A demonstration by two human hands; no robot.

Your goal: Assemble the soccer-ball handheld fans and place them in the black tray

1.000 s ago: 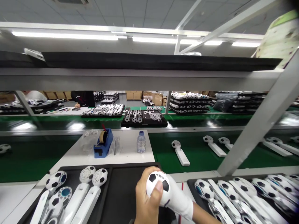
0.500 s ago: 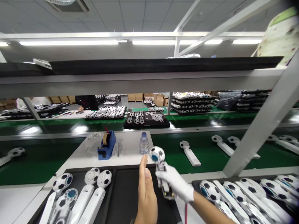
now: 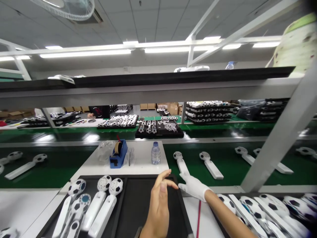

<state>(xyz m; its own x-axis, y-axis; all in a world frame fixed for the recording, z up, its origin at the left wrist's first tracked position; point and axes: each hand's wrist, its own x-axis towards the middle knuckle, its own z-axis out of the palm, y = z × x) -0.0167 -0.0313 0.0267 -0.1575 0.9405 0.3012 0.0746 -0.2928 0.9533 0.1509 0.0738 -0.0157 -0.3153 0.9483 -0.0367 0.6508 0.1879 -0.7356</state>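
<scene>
My bare left hand [image 3: 158, 206] is upright over the black tray [image 3: 133, 211], fingers stretched and slightly bent, with nothing in it. My right hand [image 3: 194, 187], in a white glove, reaches to the green conveyor belt's near edge with its fingers apart. Just beyond those fingers lies a white handheld fan [image 3: 182, 164] with a football-patterned head; its handle end is close to the glove, and contact is hard to make out. Another such fan [image 3: 211, 167] rests on the belt further right. Several more fans [image 3: 101, 206] fill the tray's left compartment.
A blue tape dispenser [image 3: 119, 154] and a water bottle [image 3: 156, 153] stand on the white board [image 3: 142, 167] ahead. At right is another tray of fans [image 3: 269, 208]. A slanted metal post [image 3: 274, 132] and an overhead shelf beam [image 3: 138, 94] frame the space. A red cord [image 3: 198, 218] hangs beside the tray.
My right hand held a fan with its inside exposed above the tray; now it has moved right and forward, and a fan lies before it on the belt. My left fingers have bent.
</scene>
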